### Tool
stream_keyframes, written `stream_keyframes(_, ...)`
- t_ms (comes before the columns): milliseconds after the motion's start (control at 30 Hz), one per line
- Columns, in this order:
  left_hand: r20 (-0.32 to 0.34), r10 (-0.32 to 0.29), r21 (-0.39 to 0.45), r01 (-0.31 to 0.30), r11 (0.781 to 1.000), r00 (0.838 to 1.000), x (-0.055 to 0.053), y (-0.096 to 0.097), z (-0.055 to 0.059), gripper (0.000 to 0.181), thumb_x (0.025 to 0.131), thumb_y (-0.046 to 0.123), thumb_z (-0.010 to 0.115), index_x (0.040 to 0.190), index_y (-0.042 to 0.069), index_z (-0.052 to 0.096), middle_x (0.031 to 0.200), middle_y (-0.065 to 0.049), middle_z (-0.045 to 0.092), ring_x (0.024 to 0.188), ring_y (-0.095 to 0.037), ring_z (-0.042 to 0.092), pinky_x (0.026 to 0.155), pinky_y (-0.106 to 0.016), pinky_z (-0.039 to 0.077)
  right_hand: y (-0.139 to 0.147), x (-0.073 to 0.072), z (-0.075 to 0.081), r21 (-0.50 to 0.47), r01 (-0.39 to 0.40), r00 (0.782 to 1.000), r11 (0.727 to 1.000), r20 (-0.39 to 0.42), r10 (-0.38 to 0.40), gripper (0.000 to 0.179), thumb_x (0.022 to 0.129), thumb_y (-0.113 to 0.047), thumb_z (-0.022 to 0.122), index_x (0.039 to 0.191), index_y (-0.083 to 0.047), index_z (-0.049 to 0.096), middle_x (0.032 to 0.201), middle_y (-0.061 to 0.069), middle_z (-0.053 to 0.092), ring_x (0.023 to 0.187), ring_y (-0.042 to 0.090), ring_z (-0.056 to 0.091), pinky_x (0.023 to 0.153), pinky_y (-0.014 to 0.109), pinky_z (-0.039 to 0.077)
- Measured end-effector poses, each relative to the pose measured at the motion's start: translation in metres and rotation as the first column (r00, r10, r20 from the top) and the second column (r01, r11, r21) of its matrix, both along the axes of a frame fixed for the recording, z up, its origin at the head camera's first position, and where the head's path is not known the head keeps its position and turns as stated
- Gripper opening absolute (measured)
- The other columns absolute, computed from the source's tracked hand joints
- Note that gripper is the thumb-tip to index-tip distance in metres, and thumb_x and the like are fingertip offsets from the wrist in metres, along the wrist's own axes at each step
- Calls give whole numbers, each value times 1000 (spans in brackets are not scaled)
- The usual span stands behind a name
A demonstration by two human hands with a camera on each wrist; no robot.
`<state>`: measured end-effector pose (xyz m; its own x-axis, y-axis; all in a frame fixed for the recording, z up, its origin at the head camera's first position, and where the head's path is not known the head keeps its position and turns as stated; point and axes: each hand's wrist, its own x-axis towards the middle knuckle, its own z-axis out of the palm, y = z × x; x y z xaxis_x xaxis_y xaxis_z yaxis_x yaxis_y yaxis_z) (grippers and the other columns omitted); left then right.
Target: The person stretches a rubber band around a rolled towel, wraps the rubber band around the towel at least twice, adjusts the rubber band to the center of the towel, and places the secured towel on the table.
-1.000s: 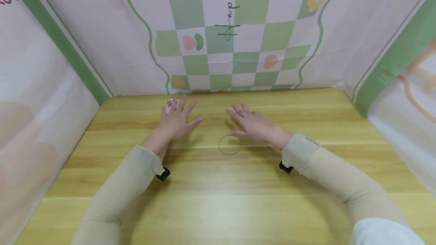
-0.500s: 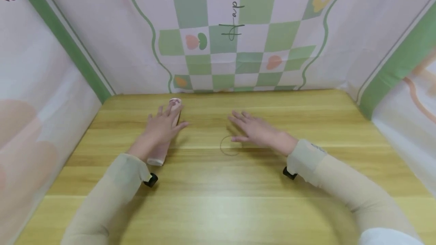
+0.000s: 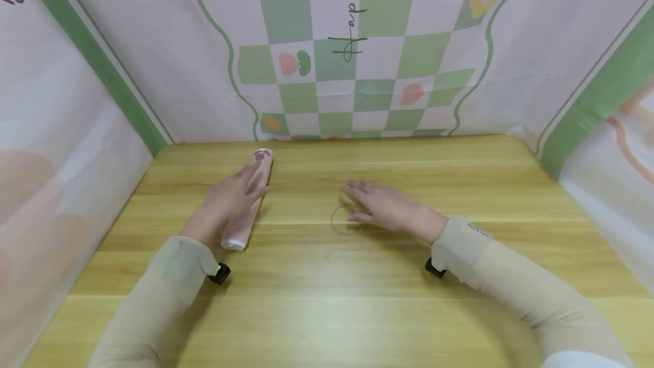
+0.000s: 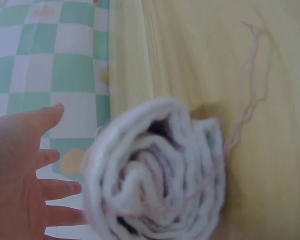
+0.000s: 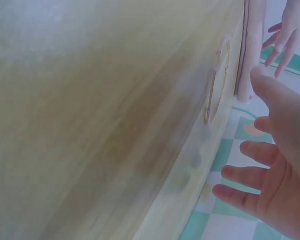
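Observation:
A rolled-up pink towel (image 3: pixel 238 229) lies on the left part of the table, with a dark paw print at its far end. The left wrist view shows its white spiral end (image 4: pixel 155 185), a loose pink thread trailing from it. Beside and partly over the roll is my left hand (image 3: pixel 227 200), fingers spread and not curled round it; whether they touch it I cannot tell. My right hand (image 3: pixel 388 206) hovers over the table with relaxed fingers, holding nothing. Just below its thumb lies a thin ring (image 3: pixel 332 221), which looks like a slim loop in the right wrist view.
Wood-grain table (image 3: pixel 327 300) fills the lower area. A white cloth with green checks (image 3: pixel 378 10) hangs along its far edge, and printed cloth walls (image 3: pixel 56 107) stand on the left and right.
My left hand has drawn back left and toward me, uncovering more of the rolled towel, which stays put. My right hand has shifted slightly nearer.

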<state>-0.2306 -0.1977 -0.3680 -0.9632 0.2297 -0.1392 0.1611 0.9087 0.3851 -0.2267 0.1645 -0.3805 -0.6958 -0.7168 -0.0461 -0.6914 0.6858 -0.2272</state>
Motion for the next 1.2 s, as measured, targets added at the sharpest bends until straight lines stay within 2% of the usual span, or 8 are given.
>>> stream_keyframes(200, 57, 34, 81, -39, 996, 998, -3, -2, 2, 77, 107, 47, 49, 166, 25, 6, 162, -25, 28, 130, -53, 47, 102, -68, 40, -1, 0, -1, -30, -6, 1000, 1000, -13, 5, 68, 102, -34, 65, 154, 1, 40, 150, 26, 46, 131, 42, 53, 109, 53, 41)
stream_keyframes(367, 115, 69, 171, -88, 981, 991, -7, -7, 4, 77, 107, 41, 51, 166, 29, 3, 159, -26, 34, 131, -52, 46, 105, -68, 37, -2, -1, -2, -39, 8, 1000, 999, -7, -8, 64, 101, -32, 67, 151, 1, 45, 141, 25, 55, 127, 39, 56, 107, 51, 44)
stream_keyframes(533, 111, 59, 192, -80, 978, 992, -10, -12, 3, 77, 108, 39, 51, 166, 23, 3, 157, -25, 38, 138, -51, 40, 111, -66, 29, -5, -3, -5, -44, 17, 1000, 999, 26, -16, 62, 102, -32, 67, 150, 0, 47, 138, 24, 57, 124, 38, 58, 105, 51, 46)
stream_keyframes(700, 135, 49, 229, -79, 970, 990, -14, -17, 2, 78, 108, 36, 52, 166, 15, 5, 154, -30, 39, 138, -51, 41, 112, -63, 30, -8, -7, -9, -64, 23, 999, 998, 48, -20, 59, 101, -30, 68, 148, 0, 50, 123, 15, 62, 103, 27, 64, 93, 43, 54)
stream_keyframes(833, 172, 53, 279, -100, 955, 984, -18, -20, 1, 79, 107, 34, 53, 165, 7, 6, 150, -34, 43, 133, -49, 47, 108, -59, 40, -9, -10, -9, -95, 30, 997, 995, 74, -22, 53, 98, -24, 72, 142, 2, 57, 109, 10, 64, 91, 20, 63, 82, 36, 55)
stream_keyframes(967, 210, 74, 307, -137, 942, 975, -22, -24, 0, 79, 107, 33, 53, 164, 4, 7, 144, -36, 47, 120, -45, 57, 91, -50, 54, -9, -15, -10, -120, 44, 994, 992, 109, -31, 46, 97, -20, 73, 136, 3, 61, 107, 9, 66, 93, 21, 65, 84, 36, 56)
stream_keyframes(1067, 246, 87, 335, -169, 927, 965, -23, -28, 1, 78, 107, 33, 52, 164, 4, 7, 140, -35, 49, 110, -39, 61, 80, -45, 58, -9, -17, -10, -129, 63, 988, 990, 149, -43, 44, 97, -18, 72, 135, 3, 62, 107, 9, 66, 94, 21, 64, 84, 37, 55)
stream_keyframes(1200, 303, 85, 395, -207, 895, 949, -23, -31, 1, 77, 108, 31, 50, 163, 2, 6, 147, -36, 42, 118, -42, 58, 85, -48, 57, -9, -21, -11, -161, 91, 977, 983, 205, -57, 41, 97, -16, 73, 132, 3, 64, 105, 7, 67, 94, 20, 63, 84, 37, 55)
